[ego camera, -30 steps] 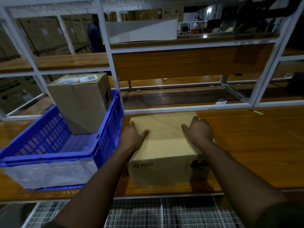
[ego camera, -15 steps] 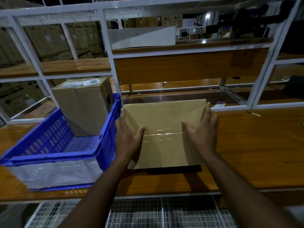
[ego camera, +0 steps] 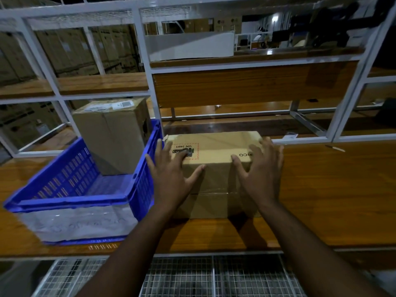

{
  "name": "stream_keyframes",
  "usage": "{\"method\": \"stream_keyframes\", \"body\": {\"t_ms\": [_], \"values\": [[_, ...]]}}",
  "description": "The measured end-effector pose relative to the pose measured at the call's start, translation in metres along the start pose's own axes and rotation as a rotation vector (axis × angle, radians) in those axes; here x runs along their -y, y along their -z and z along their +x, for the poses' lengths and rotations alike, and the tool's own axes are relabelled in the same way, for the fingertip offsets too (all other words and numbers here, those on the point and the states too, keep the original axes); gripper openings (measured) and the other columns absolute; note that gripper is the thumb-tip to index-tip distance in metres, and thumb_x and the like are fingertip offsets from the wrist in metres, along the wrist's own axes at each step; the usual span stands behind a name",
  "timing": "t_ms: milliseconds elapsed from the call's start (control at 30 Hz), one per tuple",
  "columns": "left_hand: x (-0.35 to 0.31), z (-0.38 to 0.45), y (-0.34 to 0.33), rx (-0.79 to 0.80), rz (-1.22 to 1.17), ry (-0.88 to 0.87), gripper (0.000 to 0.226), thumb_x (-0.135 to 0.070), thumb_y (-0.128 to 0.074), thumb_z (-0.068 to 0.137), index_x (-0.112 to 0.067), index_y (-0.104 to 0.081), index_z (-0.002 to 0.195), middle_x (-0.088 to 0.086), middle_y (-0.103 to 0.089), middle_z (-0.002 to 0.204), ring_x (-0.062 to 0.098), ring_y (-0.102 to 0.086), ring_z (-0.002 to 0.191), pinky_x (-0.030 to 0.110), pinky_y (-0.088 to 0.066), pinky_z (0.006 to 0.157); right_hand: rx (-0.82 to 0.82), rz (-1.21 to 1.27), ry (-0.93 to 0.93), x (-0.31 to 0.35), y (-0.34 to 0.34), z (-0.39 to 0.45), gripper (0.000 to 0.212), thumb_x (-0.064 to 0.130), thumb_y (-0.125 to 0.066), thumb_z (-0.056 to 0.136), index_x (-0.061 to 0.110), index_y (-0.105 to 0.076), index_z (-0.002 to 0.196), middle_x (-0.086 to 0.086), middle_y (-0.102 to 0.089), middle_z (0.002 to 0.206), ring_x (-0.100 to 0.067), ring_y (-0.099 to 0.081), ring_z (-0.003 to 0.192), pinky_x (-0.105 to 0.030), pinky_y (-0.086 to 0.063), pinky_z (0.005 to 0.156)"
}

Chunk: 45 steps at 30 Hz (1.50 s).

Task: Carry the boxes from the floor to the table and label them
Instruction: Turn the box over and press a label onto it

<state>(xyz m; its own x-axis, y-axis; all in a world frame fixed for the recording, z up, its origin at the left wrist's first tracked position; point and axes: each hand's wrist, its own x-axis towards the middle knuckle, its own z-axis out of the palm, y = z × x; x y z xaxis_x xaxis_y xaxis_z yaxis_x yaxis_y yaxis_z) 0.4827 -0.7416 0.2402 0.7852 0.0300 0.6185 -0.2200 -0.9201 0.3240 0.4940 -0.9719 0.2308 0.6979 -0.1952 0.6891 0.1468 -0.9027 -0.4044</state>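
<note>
A tan cardboard box (ego camera: 216, 168) lies on the wooden table (ego camera: 321, 196), right of the blue crate. Its printed face with the "UN 3481" mark and upside-down logo now points up. My left hand (ego camera: 171, 179) rests flat on the box's left part, fingers spread and straight. My right hand (ego camera: 261, 174) lies over the right part, fingers spread across the upper right corner. A second, taller cardboard box (ego camera: 111, 136) with a white label on top stands inside the crate.
The blue plastic crate (ego camera: 137, 185) stands on the table at left, touching the box's left side. White metal shelf frames (ego camera: 150, 86) rise behind the table. A white slip (ego camera: 290, 137) lies by the frame rail. Wire mesh (ego camera: 182, 277) lies below the table edge.
The box has been tipped away from me over its far edge: the printed front face went up and now faces upward. Both hands followed it and now lie flat on top.
</note>
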Motion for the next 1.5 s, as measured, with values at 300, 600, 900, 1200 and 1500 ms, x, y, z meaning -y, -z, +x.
{"method": "stream_keyframes", "body": {"t_ms": [300, 600, 900, 1200, 1500], "values": [[-0.020, 0.015, -0.010, 0.201, 0.169, -0.117, 0.090, -0.083, -0.017, 0.088, -0.023, -0.042, 0.151, -0.002, -0.043, 0.157, 0.013, -0.035, 0.146, 0.041, -0.025, 0.122, 0.099, -0.066, 0.136, 0.029, -0.014, 0.008, 0.048, 0.052, -0.049, 0.097, 0.015, -0.069, 0.120, -0.006, -0.069, 0.125, -0.021, -0.062, 0.121, -0.044, -0.036, 0.111], [-0.022, 0.046, 0.004, 0.121, 0.020, -0.128, 0.045, -0.049, -0.039, 0.103, -0.019, -0.073, 0.099, -0.002, -0.067, 0.092, 0.014, -0.060, 0.089, 0.032, -0.047, 0.080, 0.127, -0.175, 0.026, 0.050, -0.013, 0.049, 0.027, 0.037, -0.060, 0.095, 0.015, -0.075, 0.086, -0.003, -0.067, 0.080, -0.014, -0.060, 0.072, -0.027, -0.048, 0.065], [-0.010, 0.084, -0.015, 0.466, 0.084, -0.248, 0.049, -0.043, -0.037, 0.105, -0.020, -0.045, 0.148, 0.008, -0.045, 0.150, 0.023, -0.038, 0.137, 0.045, -0.033, 0.110, 0.390, -0.091, 0.258, 0.053, -0.028, 0.071, 0.027, 0.035, -0.054, 0.096, 0.017, -0.068, 0.111, -0.004, -0.062, 0.112, -0.022, -0.056, 0.105, -0.036, -0.045, 0.084], [-0.010, 0.087, -0.013, 0.601, 0.068, -0.207, 0.059, -0.048, -0.029, 0.107, -0.019, -0.026, 0.158, 0.004, -0.022, 0.166, 0.018, -0.021, 0.152, 0.040, -0.013, 0.124, 0.610, 0.004, 0.205, 0.052, -0.024, 0.074, 0.040, 0.042, -0.052, 0.098, 0.017, -0.061, 0.128, -0.007, -0.065, 0.125, -0.026, -0.060, 0.111, -0.040, -0.051, 0.089], [0.010, 0.085, -0.008, 0.547, 0.153, -0.059, 0.080, -0.067, -0.027, 0.099, -0.015, -0.021, 0.160, 0.007, -0.014, 0.168, 0.022, -0.014, 0.154, 0.049, -0.003, 0.126, 0.435, -0.211, -0.054, 0.032, -0.026, 0.075, 0.049, 0.056, -0.048, 0.094, 0.014, -0.067, 0.111, -0.006, -0.066, 0.112, -0.024, -0.060, 0.101, -0.041, -0.051, 0.091]]}}
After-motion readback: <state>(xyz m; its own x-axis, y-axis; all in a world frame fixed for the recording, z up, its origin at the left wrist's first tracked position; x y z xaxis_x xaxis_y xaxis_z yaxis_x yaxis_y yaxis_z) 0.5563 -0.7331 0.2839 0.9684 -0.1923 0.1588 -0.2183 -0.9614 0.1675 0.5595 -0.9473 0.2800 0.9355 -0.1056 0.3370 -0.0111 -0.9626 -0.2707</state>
